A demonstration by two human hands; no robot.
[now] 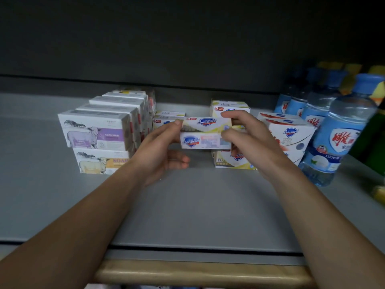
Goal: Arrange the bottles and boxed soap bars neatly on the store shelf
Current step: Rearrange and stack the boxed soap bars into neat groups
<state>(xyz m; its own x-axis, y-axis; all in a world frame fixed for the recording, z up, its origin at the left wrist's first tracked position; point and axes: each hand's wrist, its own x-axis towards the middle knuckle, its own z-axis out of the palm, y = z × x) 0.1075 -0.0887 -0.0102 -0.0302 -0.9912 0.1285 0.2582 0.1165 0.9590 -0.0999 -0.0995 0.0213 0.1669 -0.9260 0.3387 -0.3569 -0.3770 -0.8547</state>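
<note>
Both hands hold a white and yellow soap box (205, 133) above the grey shelf (198, 205), in the middle of the view. My left hand (160, 151) grips its left end, thumb on top. My right hand (248, 138) pinches its right end. Under and behind it lie more yellow soap boxes (231, 161). To the left stand stacked sheep-print soap boxes (95, 132). White and red soap boxes (291, 130) sit to the right, next to a row of blue-labelled bottles (337, 138).
The shelf has a dark back wall (187, 49) and a low ceiling above. A wooden rail (200, 272) runs along the front edge. Yellow packages (381, 192) show at the far right edge.
</note>
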